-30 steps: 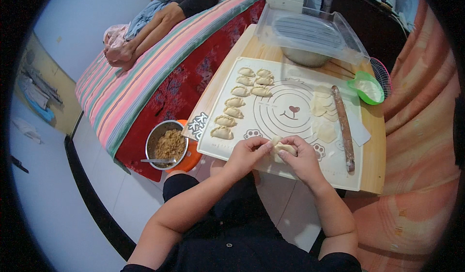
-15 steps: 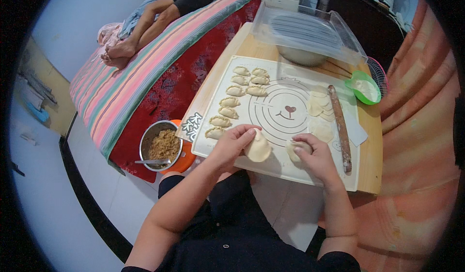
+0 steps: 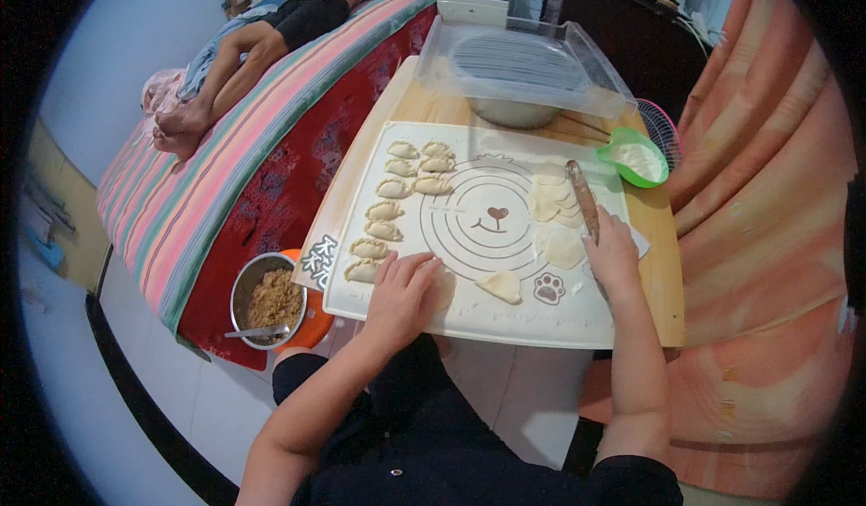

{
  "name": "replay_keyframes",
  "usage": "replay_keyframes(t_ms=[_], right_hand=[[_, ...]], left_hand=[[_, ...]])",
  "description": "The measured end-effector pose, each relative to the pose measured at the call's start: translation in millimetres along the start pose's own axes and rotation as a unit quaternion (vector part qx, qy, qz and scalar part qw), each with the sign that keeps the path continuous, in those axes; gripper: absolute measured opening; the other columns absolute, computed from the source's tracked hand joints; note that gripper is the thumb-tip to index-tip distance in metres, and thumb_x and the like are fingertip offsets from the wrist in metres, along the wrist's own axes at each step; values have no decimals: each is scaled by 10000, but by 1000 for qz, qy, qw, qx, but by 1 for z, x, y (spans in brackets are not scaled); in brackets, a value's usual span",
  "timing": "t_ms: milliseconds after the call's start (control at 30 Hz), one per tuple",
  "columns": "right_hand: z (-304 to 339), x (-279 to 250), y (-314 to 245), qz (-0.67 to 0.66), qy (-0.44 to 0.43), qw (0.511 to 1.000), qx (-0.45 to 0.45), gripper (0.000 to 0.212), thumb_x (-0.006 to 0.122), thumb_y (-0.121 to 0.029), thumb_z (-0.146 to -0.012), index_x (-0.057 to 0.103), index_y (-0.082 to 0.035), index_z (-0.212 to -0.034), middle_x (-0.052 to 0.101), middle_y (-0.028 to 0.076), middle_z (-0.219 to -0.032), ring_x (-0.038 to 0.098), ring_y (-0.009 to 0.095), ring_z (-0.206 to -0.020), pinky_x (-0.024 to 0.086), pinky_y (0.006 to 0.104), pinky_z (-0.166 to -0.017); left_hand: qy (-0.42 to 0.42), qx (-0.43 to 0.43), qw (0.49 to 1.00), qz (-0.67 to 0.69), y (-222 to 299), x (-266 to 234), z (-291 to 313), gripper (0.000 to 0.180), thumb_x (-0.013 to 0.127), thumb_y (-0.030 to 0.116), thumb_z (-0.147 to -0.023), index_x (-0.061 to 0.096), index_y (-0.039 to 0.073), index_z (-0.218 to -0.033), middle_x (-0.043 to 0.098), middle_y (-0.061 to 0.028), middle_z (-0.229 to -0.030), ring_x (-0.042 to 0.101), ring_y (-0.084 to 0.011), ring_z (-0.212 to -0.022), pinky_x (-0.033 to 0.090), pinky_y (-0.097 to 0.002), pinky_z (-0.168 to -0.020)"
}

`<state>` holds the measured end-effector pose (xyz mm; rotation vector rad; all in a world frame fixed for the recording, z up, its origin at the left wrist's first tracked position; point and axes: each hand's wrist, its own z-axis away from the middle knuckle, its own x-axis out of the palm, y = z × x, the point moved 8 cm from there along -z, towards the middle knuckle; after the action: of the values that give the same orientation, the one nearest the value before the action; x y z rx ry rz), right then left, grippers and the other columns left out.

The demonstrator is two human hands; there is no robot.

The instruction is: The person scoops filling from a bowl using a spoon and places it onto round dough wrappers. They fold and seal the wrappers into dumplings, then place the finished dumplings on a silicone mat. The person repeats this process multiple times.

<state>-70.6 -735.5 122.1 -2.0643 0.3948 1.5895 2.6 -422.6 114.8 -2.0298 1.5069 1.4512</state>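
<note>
My right hand (image 3: 613, 249) is closed around the near part of a floury wooden rolling pin (image 3: 580, 195) at the mat's right side. My left hand (image 3: 403, 291) lies with its fingers stretched out on the white dough mat (image 3: 469, 324), just below the lowest dumplings. A pale round of dough (image 3: 446, 289) shows at its right edge, partly hidden by the hand. Between the hands, a small folded piece of dough (image 3: 501, 286) rests on the mat. Flat wrappers (image 3: 559, 246) overlap left of the pin. Several pleated dumplings (image 3: 385, 210) stand in rows along the mat's left side.
A steel bowl of filling (image 3: 275, 299) with a spoon sits on an orange stool (image 3: 313, 326) at lower left. A green bowl of flour (image 3: 637, 159) is at the table's right. Behind the mat, a clear plastic bin (image 3: 577, 78) rests over a pot. A person (image 3: 244, 50) lies on the bed.
My right hand has let go of the dough piece, now on the mat, and taken hold of the rolling pin. My left hand has lowered its dough to the mat. The view has shifted.
</note>
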Motion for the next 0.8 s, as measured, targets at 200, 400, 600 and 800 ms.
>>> replay_keyframes(t_ms=[200,400,600,800], right_hand=[[-9,-12,19,-32,39,998,21,494,575,-131,-792,472,-47,-1268,578,186,-1022,552,359,-987,445,456,-858],[-10,-10,25,70,-8,996,52,437,512,-105,-814,499,-49,-1248,594,182,-979,567,349,-964,447,454,-850],[-33,-2,-7,6,92,992,-86,407,465,-12,-813,519,-11,-1217,572,204,-1091,527,340,-1042,429,430,-888],[-93,58,7,-43,44,997,-53,414,432,6,-805,512,30,-1210,570,215,-1103,528,347,-1045,395,400,-941]], left_hand=[[20,7,1000,-3,-5,7,7,315,610,117,-806,563,92,-1117,573,-52,-1117,543,-229,-1045,306,-477,-1036],[1,11,1000,-18,-4,7,4,289,601,137,-814,575,103,-1100,573,-48,-1119,542,-216,-1050,291,-479,-1043],[1,25,999,-26,1,9,-5,301,594,148,-817,564,112,-1114,569,-40,-1121,540,-213,-1052,281,-475,-1051],[5,7,1000,7,1,13,-10,295,582,154,-830,552,110,-1120,568,-34,-1108,539,-206,-1045,286,-471,-1052]])
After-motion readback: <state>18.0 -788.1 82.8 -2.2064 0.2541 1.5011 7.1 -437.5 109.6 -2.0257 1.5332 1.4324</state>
